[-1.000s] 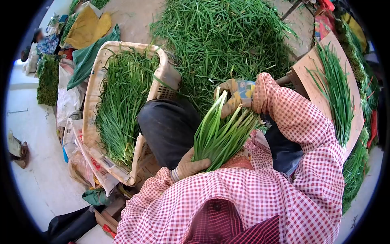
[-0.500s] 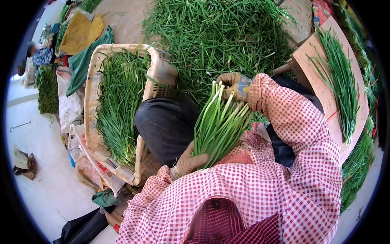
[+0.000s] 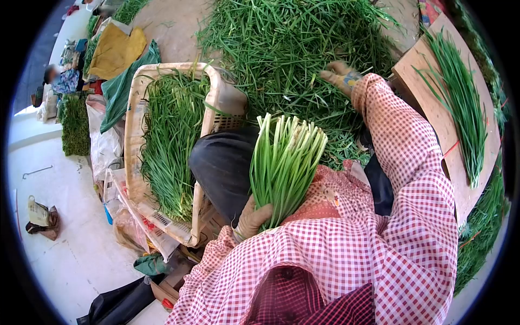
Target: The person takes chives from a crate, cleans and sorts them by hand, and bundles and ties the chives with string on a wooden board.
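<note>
My left hand (image 3: 252, 219), in a tan work glove, is closed around a bunch of garlic chives (image 3: 287, 168). The pale cut ends point up and away from me, and the leafy lower part is hidden against my checked clothing. My right hand (image 3: 340, 77), gloved with a patterned cuff, is held out over a heap of loose green leaves (image 3: 292, 59). Its fingers are stretched out, a little blurred, with nothing visible in them.
At my left stands a plastic basket (image 3: 134, 116) filled with chives. To the right, a wooden board (image 3: 433, 103) carries another bunch of chives (image 3: 460, 108), with more bundles below. Cloths and bags lie beyond the basket. A person (image 3: 65, 80) is partly visible at far left.
My right hand has left the stalk ends and moved up and to the right over the leaf heap, its fingers opening out. The bunch in my left hand now stands more upright.
</note>
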The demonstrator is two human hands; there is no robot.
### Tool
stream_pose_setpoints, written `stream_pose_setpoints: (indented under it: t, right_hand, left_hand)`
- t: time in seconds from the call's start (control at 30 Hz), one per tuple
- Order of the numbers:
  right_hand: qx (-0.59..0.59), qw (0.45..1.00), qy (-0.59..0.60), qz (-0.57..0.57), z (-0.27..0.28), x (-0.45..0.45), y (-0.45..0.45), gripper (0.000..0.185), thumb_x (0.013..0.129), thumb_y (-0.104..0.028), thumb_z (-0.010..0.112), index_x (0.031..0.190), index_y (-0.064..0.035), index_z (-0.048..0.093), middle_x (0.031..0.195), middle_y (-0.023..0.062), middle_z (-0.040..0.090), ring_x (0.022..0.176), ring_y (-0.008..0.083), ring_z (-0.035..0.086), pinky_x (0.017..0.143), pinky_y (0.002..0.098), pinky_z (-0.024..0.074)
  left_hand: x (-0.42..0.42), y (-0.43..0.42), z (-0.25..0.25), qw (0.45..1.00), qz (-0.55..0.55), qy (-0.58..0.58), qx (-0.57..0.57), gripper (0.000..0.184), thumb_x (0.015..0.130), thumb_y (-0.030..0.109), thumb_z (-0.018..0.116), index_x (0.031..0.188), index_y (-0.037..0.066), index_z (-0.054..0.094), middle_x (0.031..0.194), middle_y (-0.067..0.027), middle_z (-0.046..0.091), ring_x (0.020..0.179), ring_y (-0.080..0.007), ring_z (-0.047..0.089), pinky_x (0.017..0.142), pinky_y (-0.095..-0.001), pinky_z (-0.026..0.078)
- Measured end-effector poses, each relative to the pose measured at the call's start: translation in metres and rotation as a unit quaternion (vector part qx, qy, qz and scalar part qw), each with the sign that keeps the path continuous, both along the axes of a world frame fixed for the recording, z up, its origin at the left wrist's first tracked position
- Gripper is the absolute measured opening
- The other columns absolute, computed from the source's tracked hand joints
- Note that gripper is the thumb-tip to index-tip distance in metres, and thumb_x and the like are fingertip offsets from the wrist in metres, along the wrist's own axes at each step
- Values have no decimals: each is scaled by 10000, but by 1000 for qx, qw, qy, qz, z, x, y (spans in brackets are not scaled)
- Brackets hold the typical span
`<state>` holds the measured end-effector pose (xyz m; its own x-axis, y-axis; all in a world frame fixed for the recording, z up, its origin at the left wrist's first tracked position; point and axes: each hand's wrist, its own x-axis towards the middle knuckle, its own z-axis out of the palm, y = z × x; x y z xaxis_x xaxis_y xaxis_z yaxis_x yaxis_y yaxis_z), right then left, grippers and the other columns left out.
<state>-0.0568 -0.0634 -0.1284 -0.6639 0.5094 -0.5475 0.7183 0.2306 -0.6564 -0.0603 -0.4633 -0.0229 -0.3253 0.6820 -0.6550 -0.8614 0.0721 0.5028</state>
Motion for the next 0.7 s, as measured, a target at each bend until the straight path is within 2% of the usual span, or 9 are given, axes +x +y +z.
stream_pose_setpoints:
  t: [0.07,0.23,0.37,0.43,0.5,0.53,0.6,0.67,0.7]
  right_hand:
    - [-375,923,3,-82,59,-21,-57,596,937,-450,476,1400,-93,358,1409,186,389,1368,281,297,1109,405,319]
    - [-132,954,242,119,71,-10,-116,274,951,-290,501,987,-56,640,853,33,654,772,149,615,708,288,486]
    - [-89,957,248,124,52,-13,-112,253,959,-240,456,1029,-67,628,881,85,632,796,180,603,721,326,492]
    - [-23,987,136,87,19,-27,-79,212,949,-202,462,1022,-83,622,1067,132,627,1008,237,586,903,355,494]
    - [-58,978,144,-139,78,-22,-43,140,936,-136,492,980,-85,615,1048,113,634,957,213,597,878,327,496]
    - [-38,960,269,-73,39,-22,-18,149,935,-198,532,977,-90,626,1006,111,638,927,201,601,842,330,501]
    - [-326,866,377,-44,13,-22,-30,266,933,-304,549,1042,-75,631,1033,112,630,847,204,613,724,326,536]
    - [-92,930,150,323,102,6,-54,349,856,-408,651,1016,-97,662,1105,112,578,912,211,605,796,363,496]
    - [-25,881,270,388,83,14,-65,389,839,-439,657,1022,-96,660,1084,118,575,910,236,607,790,366,497]
  left_hand:
    - [1,2,-2,1000,-4,0,8,692,810,138,706,1409,76,365,1337,-109,507,1198,-256,513,1022,-420,410]
    - [-4,-1,-26,986,-114,122,20,778,774,201,762,1406,51,335,1321,-107,504,1193,-234,502,1013,-397,405]
    - [-6,19,6,986,-150,42,-52,883,700,165,832,1410,57,319,1330,-99,484,1220,-220,465,1045,-379,358]
    - [-2,16,6,988,-138,39,-59,875,707,157,825,1413,57,316,1331,-99,486,1223,-219,464,1046,-378,357]
    - [2,15,7,994,-103,31,-35,840,728,122,802,1413,55,321,1333,-101,490,1225,-221,469,1050,-375,356]
    - [1,13,4,994,-98,31,-34,840,728,122,802,1413,55,321,1333,-101,490,1225,-221,469,1050,-375,356]
    - [-1,10,-4,993,-118,15,-22,815,732,109,794,1404,50,337,1325,-98,500,1217,-222,480,1047,-373,360]
    - [0,18,0,995,-96,3,-17,796,730,111,794,1392,47,357,1307,-91,515,1205,-215,488,1040,-372,369]
    - [0,20,-1,996,-93,0,1,792,729,110,793,1389,46,360,1302,-91,520,1199,-215,492,1037,-371,374]
